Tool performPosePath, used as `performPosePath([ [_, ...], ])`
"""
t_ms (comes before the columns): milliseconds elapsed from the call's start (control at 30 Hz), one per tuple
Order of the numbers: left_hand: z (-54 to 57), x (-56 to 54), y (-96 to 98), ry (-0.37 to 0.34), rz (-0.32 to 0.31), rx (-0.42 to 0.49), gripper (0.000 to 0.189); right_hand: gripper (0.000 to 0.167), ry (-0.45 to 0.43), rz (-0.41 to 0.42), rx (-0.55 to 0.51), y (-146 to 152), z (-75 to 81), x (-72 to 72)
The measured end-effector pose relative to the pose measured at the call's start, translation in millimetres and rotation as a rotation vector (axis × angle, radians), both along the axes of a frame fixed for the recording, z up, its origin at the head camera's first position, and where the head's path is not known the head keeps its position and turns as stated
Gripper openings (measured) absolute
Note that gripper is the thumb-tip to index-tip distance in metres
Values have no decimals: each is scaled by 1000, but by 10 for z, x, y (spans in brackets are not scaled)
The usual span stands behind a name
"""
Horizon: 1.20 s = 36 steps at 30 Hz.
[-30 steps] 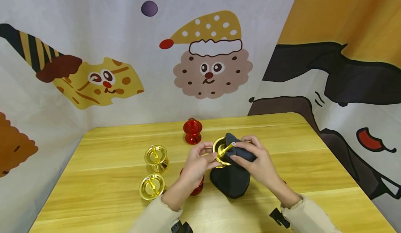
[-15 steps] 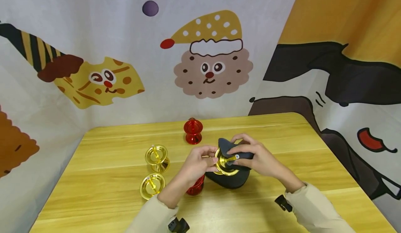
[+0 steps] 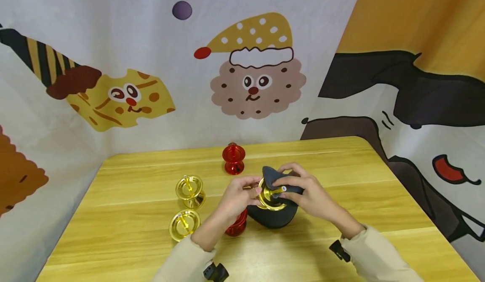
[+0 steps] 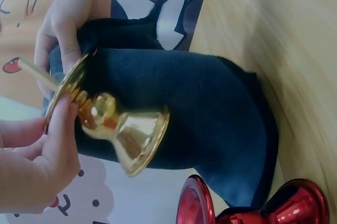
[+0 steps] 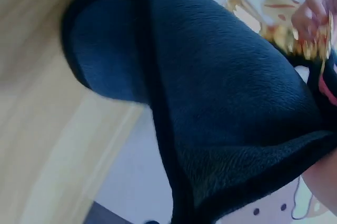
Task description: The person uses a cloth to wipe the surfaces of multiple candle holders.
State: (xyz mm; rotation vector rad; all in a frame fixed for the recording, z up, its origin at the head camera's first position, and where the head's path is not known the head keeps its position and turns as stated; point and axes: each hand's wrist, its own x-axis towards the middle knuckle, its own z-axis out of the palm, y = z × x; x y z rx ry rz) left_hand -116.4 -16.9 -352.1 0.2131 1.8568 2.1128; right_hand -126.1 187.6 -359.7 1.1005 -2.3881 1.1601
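Note:
My left hand (image 3: 236,198) pinches the rim of a gold candle holder (image 4: 100,116) between thumb and fingers, keeping it off the table. Its dish leans toward my right side, and a thin white-tipped rod (image 3: 279,190) sticks out from the dish. My right hand (image 3: 316,195) grips a dark blue-grey cloth (image 5: 226,71) with dark edging. Fingers and cloth press at the dish's far rim and inside, beside the rod. The rest of the cloth hangs below the candle holder, close over the table. In the left wrist view the knobbed stem and flared foot show in front of the cloth.
Two more gold candle holders (image 3: 189,188) stand on the wooden table (image 3: 125,214) at the left. A red candle holder (image 3: 233,164) stands at the back; another red one (image 3: 236,226) is partly hidden by my left wrist. A cartoon-printed curtain (image 3: 151,33) hangs behind.
The candle holder has turned, so its rod points lower and more to the right. My right fingers have shifted with the cloth from beside the rod's tip onto the dish.

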Motion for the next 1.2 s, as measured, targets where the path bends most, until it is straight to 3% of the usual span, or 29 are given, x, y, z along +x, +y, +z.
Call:
performPosePath([
  [100,6,6,13,-9,9,-6,27,36,-10,4,26,5,36,-18],
  [233,14,19,37,-65,88,65,25,32,-108,-126,14,-31,49,7],
  [333,22,18,30,-92,89,93,29,30,-144,-170,-15,-55,58,23],
  [500,48,-17,-21,-60,-34,12,28,34,-45,-43,-12,-37,110,-8],
  [567,57,-34,-31,-34,-41,-58,24,35,-25,6,0,-34,129,-21],
  [667,61,-41,-21,-40,21,-91,20,32,-44,-23,1,-51,135,-11],
  [767,44,-24,4,-74,110,-35,19,30,-90,-140,-8,-86,116,27],
  [833,35,-7,13,-82,120,8,20,30,-105,-196,-13,-99,100,48],
  [900,28,-1,8,-73,96,7,21,30,-99,-200,-15,-97,90,55],
  [1067,49,-27,-27,-51,-16,-38,23,36,-40,-113,-8,-41,114,20],
  [1200,74,-29,-14,-87,16,-11,22,31,-70,-143,12,-39,122,15],
])
